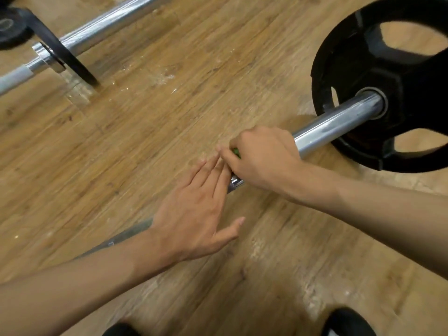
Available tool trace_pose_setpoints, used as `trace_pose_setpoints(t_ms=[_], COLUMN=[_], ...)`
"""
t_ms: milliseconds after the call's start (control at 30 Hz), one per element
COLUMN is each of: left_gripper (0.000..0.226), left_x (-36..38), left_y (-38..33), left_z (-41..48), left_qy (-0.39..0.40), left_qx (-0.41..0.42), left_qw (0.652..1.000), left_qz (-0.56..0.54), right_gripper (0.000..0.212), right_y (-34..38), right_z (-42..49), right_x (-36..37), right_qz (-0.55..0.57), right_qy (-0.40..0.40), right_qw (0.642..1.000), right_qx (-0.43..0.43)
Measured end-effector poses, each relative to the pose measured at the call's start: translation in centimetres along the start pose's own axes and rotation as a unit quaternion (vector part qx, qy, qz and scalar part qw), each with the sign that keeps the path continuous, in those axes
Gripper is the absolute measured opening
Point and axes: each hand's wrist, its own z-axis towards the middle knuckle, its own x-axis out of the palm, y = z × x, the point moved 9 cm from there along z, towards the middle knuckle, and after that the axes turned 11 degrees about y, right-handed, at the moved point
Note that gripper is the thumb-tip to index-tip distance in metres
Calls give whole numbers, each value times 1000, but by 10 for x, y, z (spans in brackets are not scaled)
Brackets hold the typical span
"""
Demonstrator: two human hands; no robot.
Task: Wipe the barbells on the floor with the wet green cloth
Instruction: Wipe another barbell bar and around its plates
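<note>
Fingers (211, 175) of left hand (194, 214) straight, together, laid over near chrome steel barbell (339, 124). Right hand (264, 161) curled round its sleeve, clamping wet green cloth (236, 153), only a sliver showing. Judging: mid-wipe on this bar; second chrome barbell (97, 32) far left, can't tell if done. Worn scuffed wooden plank floor (145, 117); black rubber weight plate (388, 93) right.

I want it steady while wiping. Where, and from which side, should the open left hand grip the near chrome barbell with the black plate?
Grip the thin grey shaft left of the collar, from above. The black plate seems to hold the barbell off the floor, so fingers can likely curl under; the right hand with the green cloth covers the thick sleeve.
</note>
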Motion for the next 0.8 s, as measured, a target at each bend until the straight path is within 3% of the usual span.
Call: trace_pose_setpoints(t_ms=[100, 133, 233, 333, 367, 500, 600, 633, 733, 800], left_gripper=[94, 94, 95, 92, 91, 89, 88, 88, 88, 88], left_x=[3, 3, 3, 1, 1, 2, 4, 4, 2, 1], left_y=[-9, -12, -20, -24, -24, -22, -21, -21, -19, -16], left_z=[-5, -6, -10, -11, -11, -10, -9, -9, -7, -6], left_qy=[2, 0, -2, -2, 0, 5, 6, 6, -2, -5], left_qx=[2, 0, -1, 2, 1, -6, -10, -7, -4, -4], left_qw=[1000, 1000, 1000, 1000, 1000, 1000, 1000, 1000, 1000, 1000], left_qz=[2, 3, 13, 20, 18, 8, 12, 14, 21, 22], right_gripper=[38, 40, 42, 51, 53, 38, 38, 41, 54, 51], right_y=[2, 0, -4, -3, -5, -3, 0, 0, -8, -8], right_z=[-62, -79, -74, -29, -23, -69, -82, -66, -8, -9], right_x=[3, 9, 7, 2, 3, 3, 4, -4, 2, 2], right_qz=[22, 16, 18, 23, 17, 67, 31, 38, 34, 38], right_qy=[-166, -181, -159, -43, -36, -151, -169, -149, 17, -26], right_qw=[980, 973, 977, 999, 999, 978, 972, 979, 999, 999], right_qx=[-111, -144, -144, -24, -4, -127, -163, -135, 12, -13])
